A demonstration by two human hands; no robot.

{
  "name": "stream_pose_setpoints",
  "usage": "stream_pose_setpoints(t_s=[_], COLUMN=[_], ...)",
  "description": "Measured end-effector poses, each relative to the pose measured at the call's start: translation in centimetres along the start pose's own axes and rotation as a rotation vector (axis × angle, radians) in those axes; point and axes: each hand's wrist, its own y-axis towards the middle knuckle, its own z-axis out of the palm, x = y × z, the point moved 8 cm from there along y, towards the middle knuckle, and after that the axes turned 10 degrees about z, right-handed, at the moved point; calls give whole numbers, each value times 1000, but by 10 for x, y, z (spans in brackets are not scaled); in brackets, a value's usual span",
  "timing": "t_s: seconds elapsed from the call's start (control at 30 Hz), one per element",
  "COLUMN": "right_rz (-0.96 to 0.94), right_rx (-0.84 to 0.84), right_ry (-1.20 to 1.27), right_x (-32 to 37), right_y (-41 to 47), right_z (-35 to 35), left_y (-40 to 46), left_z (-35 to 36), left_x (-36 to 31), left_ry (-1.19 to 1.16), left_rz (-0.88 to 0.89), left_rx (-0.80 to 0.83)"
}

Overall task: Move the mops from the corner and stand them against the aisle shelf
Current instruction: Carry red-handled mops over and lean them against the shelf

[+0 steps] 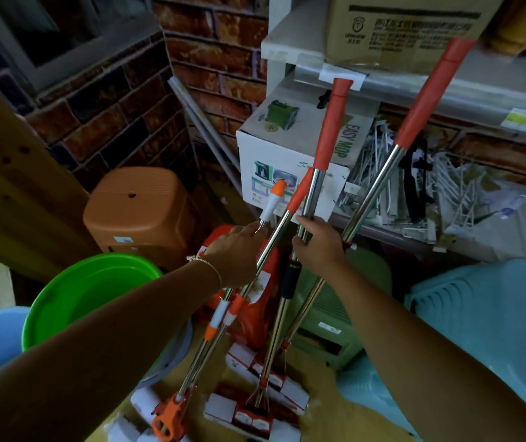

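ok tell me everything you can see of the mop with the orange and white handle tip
The mop with the orange and white tip has a shiny metal pole, a second white and orange collar lower down, and an orange plastic head frame beside white packaged pads. It leans up and to the right, the shortest of four poles, in front of the Easy Mop box. The left hand grips its pole just below the tip.

The floor (319, 406) in the corner carried the mop heads (252, 406), packed in red and white wrappers, with the metal poles rising from them. Beside them stood a green basin (73, 295), a brown plastic stool (140, 212), a pale green crate (335, 317) and a light blue crate (485, 314). The lower shelf (392, 234) held a white mop carton (274, 154) and a heap of white metal hooks (446, 193). The upper shelf (287, 49) bore a cardboard box (398, 30).
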Motion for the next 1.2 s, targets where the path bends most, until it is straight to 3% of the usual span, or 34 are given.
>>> stream_pose_setpoints(t_s=[0.23, 0.4, 0.57, 0.7, 1.0, 1.2], right_rz=[-64, -37, 83, 27, -45, -31], right_rx=[-171, -111, -195, -62, -123, -114], right_ry=[101, 121, 135, 257, 322, 305], right_x=[24, 52, 61, 80, 104, 104], right_y=[-98, -173, -237, -291, -388, -409], right_z=[-21, -18, -21, -3, 41, 46], left_y=[-47, -93, -150, -203, -280, -290], left_z=[5, 20, 42, 53, 91, 102], left_x=[-44, -87, -104, -112, -131, -136], left_ry=[-104, -395, -736, -727, -681, -582], left_rz=[52, 112, 49, 54, 115, 140], left_rx=[-29, -88, -94, -148, -11, -21])
